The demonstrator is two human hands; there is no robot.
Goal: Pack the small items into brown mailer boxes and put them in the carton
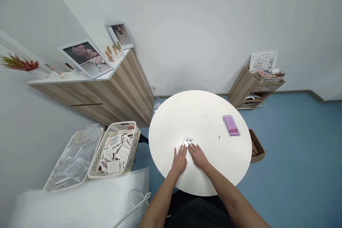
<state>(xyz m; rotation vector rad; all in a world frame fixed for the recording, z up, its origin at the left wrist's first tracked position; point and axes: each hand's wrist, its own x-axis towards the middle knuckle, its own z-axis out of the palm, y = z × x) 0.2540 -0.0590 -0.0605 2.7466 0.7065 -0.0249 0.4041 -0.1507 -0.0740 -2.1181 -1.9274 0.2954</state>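
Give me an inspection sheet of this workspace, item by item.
surface: round white table, small brown mark on it.
job's things: small flat packet near the table's near edge, contents too small to tell.
clutter: pixelated pink object on the table; lattice basket of paper packets and lattice basket of clear plastic left of the table.
grippers: left hand and right hand open, flat on the table, fingertips at the packet.
cables: white cord below a wall socket; looped white cord lower left.
surroundings: wood-fronted cabinet, small wooden shelf unit, cardboard box, blue floor.
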